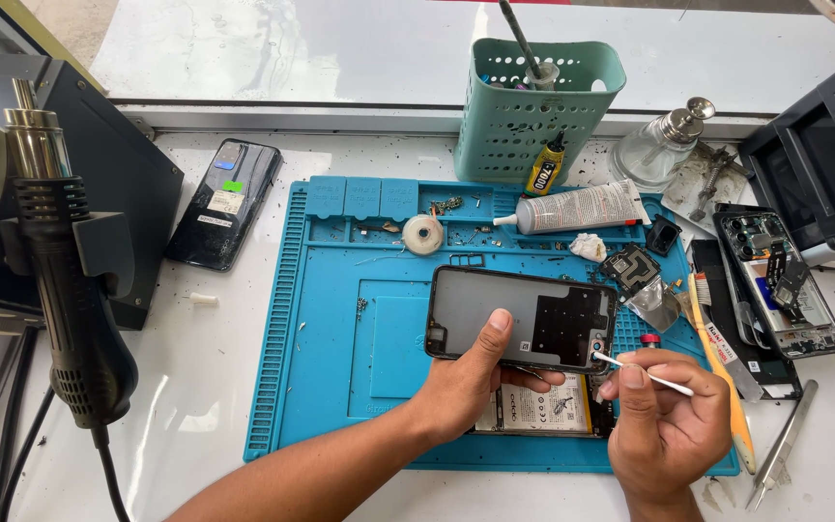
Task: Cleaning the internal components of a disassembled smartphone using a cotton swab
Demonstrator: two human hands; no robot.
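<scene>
My left hand [471, 382] grips a phone back cover [519, 317], inner side up, thumb pressed on its grey inner face. The cover is lifted over an opened phone body [545, 406] that lies on the blue repair mat [331, 319]. My right hand [664, 416] pinches a thin white swab stick [645, 372], and the stick's tip touches the cover's lower right corner by the camera opening.
A hot-air gun [60, 261] sits in its holder at left. A dark phone [224, 203] lies left of the mat. Behind stand a teal basket [533, 106], a glue tube [582, 208], a glass dispenser bottle [659, 145]. An opened phone [780, 280], tweezers [780, 449] lie at right.
</scene>
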